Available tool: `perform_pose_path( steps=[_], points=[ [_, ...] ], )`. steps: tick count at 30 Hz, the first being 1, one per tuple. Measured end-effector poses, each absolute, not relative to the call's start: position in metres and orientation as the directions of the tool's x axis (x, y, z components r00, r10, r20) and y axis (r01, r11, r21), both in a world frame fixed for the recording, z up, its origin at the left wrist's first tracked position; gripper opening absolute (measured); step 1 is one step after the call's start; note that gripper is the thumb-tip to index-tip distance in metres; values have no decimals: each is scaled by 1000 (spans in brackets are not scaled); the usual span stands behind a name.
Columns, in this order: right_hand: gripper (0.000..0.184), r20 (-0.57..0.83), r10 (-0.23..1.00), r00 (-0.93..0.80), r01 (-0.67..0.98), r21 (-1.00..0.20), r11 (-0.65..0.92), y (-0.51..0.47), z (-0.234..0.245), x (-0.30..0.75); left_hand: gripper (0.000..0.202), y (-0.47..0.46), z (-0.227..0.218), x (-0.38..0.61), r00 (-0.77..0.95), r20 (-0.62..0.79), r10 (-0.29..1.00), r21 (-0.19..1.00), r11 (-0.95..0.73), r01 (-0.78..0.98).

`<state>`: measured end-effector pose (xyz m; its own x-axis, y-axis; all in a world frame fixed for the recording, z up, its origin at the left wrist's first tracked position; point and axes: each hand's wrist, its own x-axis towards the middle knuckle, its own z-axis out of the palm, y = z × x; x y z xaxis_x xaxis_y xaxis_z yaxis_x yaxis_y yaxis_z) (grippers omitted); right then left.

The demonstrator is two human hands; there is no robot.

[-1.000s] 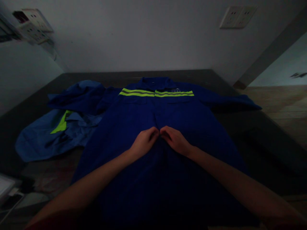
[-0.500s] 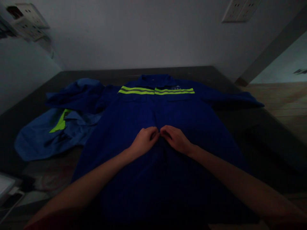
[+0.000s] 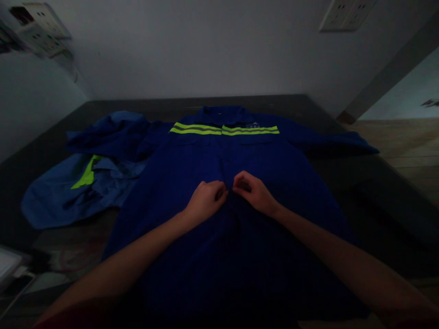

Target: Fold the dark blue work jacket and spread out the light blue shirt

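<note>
A dark blue work jacket lies spread out, its collar at the far end and yellow-green reflective bands across the chest. Over the middle of its front opening, my left hand is closed in a pinch on the cloth edge. Just to the right, my right hand has its thumb and index finger curled into a ring. Their tips are close together, and anything between them is too dark to make out. A small gap separates the two hands. Deep shadow covers the jacket's lower part.
On the left of the dark table lies a crumpled lighter blue garment with a yellow-green strip. A dark object rests at right. Sockets are on the wall behind. A white device with a cable sits lower left.
My right hand has moved slightly right and up, away from my left hand, and its finger ring has widened. My left hand has stayed in place.
</note>
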<state>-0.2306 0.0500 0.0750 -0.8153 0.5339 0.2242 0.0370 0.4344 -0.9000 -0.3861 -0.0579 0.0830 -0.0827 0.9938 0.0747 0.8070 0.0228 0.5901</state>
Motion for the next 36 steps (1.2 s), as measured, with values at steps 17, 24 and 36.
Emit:
perform_pose_path(
  steps=[17,24,36],
  points=[
    [11,163,578,-800,17,-956,293,49,76,-233,11,-57,89,-385,-153,-64,986,811,141,568],
    [10,127,576,-807,37,-964,264,49,77,-233,9,-58,87,-384,-160,-10,987,789,106,606],
    [9,153,579,-801,68,-937,341,48,74,-231,14,-58,85,-385,-128,-44,991,792,113,601]
  ],
)
